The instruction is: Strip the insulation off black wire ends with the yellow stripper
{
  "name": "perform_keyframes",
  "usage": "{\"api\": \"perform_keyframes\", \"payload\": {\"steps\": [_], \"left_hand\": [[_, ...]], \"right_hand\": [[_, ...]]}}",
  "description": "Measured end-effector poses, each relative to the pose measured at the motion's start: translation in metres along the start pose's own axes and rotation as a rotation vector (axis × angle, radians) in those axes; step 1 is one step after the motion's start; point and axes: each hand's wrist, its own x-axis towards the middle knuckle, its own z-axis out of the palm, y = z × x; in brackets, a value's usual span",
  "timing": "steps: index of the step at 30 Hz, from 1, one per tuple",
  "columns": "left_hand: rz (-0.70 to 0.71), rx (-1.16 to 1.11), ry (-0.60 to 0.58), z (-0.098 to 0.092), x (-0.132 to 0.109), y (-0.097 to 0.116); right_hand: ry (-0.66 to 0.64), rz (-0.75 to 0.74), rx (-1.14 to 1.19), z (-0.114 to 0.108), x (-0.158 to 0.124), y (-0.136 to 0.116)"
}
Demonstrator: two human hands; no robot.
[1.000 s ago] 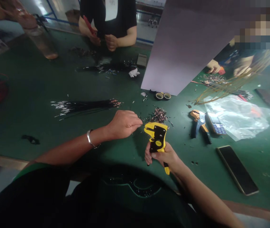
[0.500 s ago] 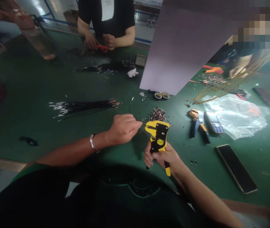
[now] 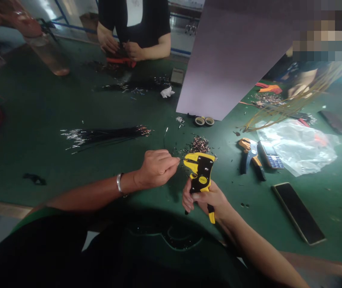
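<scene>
In the head view, my right hand [image 3: 208, 199] is wrapped around the handles of a yellow and black wire stripper [image 3: 203, 178], held upright with its jaws pointing left. My left hand [image 3: 159, 168] is closed in a pinch, fingertips just left of the jaws. A thin dark wire [image 3: 165, 136] with a silvery tip rises from behind that hand and moves with it; its pinched end is hidden by the fingers. Just beyond the stripper lies a heap of small dark and coppery clippings [image 3: 200, 144]. Left of it rests a bundle of black wires [image 3: 107, 133] with silvery and coppery ends.
On the green table [image 3: 123, 104] at right are an orange and blue wire stripper [image 3: 252, 158], keypad phone [image 3: 271, 154], clear plastic bag [image 3: 303, 148] and smartphone [image 3: 299, 214]. Two tape rolls [image 3: 204, 121] sit by a pale panel [image 3: 231, 60]. A co-worker's hands [image 3: 133, 50] handle a red tool opposite.
My left hand has come slightly down toward me, and the wire's silvery tip dropped with it. The right hand and stripper stay nearly still. Opposite, the co-worker's hands and red tool shifted left.
</scene>
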Motion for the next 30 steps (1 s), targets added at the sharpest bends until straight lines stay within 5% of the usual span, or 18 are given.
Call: {"api": "perform_keyframes", "payload": {"steps": [17, 30], "left_hand": [[-0.004, 0.000, 0.006, 0.000, -0.001, -0.003], [0.131, 0.058, -0.034, 0.002, -0.003, -0.022]], "right_hand": [[0.041, 0.038, -0.025, 0.000, -0.005, -0.001], [0.169, 0.074, -0.108, -0.005, -0.007, 0.001]]}}
